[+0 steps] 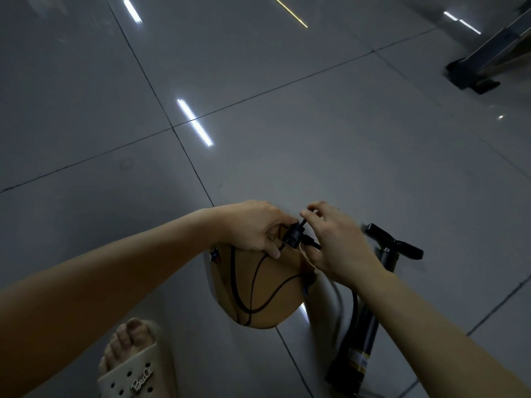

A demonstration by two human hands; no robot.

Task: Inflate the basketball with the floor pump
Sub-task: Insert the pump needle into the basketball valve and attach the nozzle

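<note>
- grey glossy floor tiles (pixel 344 156), nearest strip at the bottom edge: dark grout lines, dim light; a pale perforated sandal (pixel 135 372) with a bare foot in it stands bottom left.
- floor pump (pixel 363 328): dark barrel with a yellow-banded label, base at the lower edge, just right of the ball; whether it stands upright or leans cannot be told. its t-handle (pixel 393 242) is untouched by either hand.
- hose (pixel 355 303): black, runs up from beside the barrel and passes behind the right wrist.
- basketball (pixel 258 288): tan with black seams, on the floor between sandal and pump. outline looks uneven on its right side, so judged still soft.
- pump head (pixel 293 236): small black connector at the top of the ball, between the two hands; the valve itself is hidden.
- left hand (pixel 253 228): fingers curled over the ball's top, thumb pressed on the leather, holding it steady; whether the fingers also touch the head cannot be told.
- right hand (pixel 336 242): thumb and forefinger pinch the head's upper end, other fingers loosely bent.
- progress, as judged: pump and ball are together and the connector is being fitted at the valve. left to do: seat it, take the handle, pump until firm, detach.
- far floor: long white lamp reflections (pixel 195 122) and one yellow streak on the tiles.
- far right corner: dark furniture foot (pixel 471 74) under a slanted metal leg, well apart from the work.
</note>
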